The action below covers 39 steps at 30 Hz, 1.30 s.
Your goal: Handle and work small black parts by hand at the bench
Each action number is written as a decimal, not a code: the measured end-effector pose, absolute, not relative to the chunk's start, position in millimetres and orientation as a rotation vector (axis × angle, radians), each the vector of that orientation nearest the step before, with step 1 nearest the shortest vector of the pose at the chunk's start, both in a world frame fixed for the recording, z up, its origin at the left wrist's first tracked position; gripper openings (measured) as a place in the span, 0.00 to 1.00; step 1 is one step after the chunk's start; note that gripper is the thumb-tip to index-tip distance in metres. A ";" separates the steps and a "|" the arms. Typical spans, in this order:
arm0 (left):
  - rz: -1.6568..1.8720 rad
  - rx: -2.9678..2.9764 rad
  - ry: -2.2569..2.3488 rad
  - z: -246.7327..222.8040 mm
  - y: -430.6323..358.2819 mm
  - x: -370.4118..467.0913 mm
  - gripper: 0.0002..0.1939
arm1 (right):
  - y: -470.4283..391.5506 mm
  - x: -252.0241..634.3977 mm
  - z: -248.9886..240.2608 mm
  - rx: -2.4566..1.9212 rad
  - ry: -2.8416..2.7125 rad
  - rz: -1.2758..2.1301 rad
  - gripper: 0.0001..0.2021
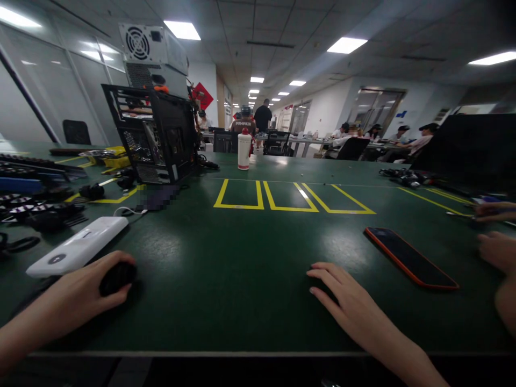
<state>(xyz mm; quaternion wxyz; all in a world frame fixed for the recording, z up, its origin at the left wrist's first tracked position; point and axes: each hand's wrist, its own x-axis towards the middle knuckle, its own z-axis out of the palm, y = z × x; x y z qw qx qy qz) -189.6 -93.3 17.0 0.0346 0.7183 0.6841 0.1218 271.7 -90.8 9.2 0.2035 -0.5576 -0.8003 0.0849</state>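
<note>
My left hand point(94, 285) is closed around a black computer mouse point(119, 278) on the green table point(226, 279); its far side is hidden by my fingers. Just behind that hand lies a white power bank point(80, 247) with a short white cable. My right hand point(342, 293) rests low over the table, fingers stretched out and slightly curved, with nothing visible in it. To its right a smartphone point(411, 258) with an orange edge lies flat, dark screen up, apart from my fingers.
An open black computer case point(157, 134) carries stacked power supplies point(155, 48) at the left. Beyond the yellow tape outlines point(266, 196) stands a white bottle point(243, 150). Parts and cables point(44, 188) crowd the left; another person's hands point(497, 250) are at the right edge.
</note>
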 end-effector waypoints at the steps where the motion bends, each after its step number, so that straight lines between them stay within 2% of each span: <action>1: 0.331 2.217 2.054 21.3 -87.9 -177.1 0.16 | -87.2 266.9 13.3 -1.522 -2.276 0.277 0.14; 7: 0.319 2.335 1.780 30.7 -15.2 -86.1 0.20 | -42.2 224.9 30.7 -1.272 -2.385 0.649 0.15; 12: 0.540 2.454 1.621 19.0 42.8 -14.7 0.21 | 19.2 190.3 17.5 -1.259 -2.078 0.910 0.19; 15: 0.635 2.446 1.564 12.5 54.5 10.1 0.24 | 46.0 176.7 3.9 -1.162 -1.930 1.033 0.17; 18: 0.684 2.357 1.584 7.8 55.6 17.3 0.33 | 55.8 170.6 -4.7 -1.154 -1.860 1.004 0.15; 20: 0.717 2.308 1.578 6.0 54.8 15.1 0.36 | 55.0 170.3 -5.6 -1.145 -1.856 1.004 0.15; 31: 0.802 2.172 1.132 2.2 57.0 -6.1 0.34 | 42.3 171.6 2.1 -1.016 -1.766 1.132 0.14; 36: 0.901 2.216 1.108 -3.3 55.6 -4.3 0.35 | 42.9 173.4 -4.4 -0.844 -1.679 1.243 0.16; 39: 0.959 2.255 1.097 -4.5 53.9 -2.8 0.34 | 43.8 174.3 -5.9 -0.828 -1.623 1.220 0.12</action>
